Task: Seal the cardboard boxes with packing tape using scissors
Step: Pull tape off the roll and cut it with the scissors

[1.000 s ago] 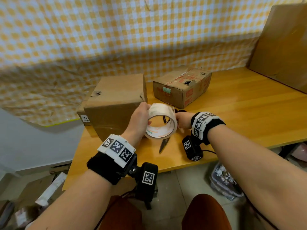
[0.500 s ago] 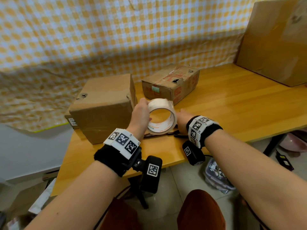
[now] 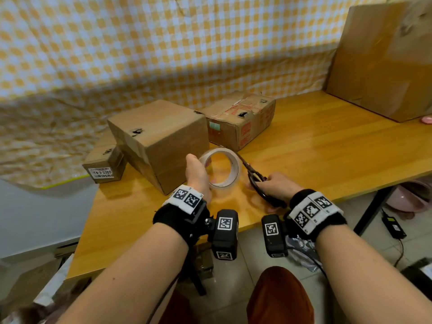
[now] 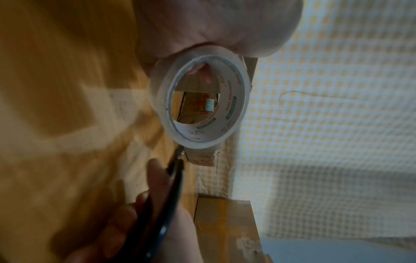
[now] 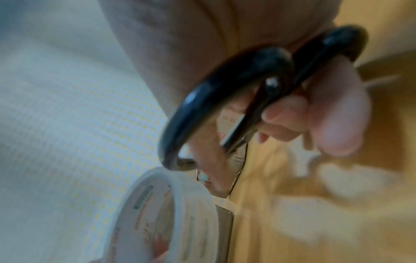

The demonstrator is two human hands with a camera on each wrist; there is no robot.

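The tape roll [image 3: 221, 168] is gripped by the left hand [image 3: 197, 175] – fingers curled round it; scissors [image 3: 254, 177] gripped in the right hand [image 3: 277, 187] point past its right side.

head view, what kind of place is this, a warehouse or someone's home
Probably a makeshift packing corner in a home or small shop, not a warehouse: a yellow-and-white checked cloth hangs behind a plain wooden table, worn brown cardboard boxes stand on it, and the floor is tiled.
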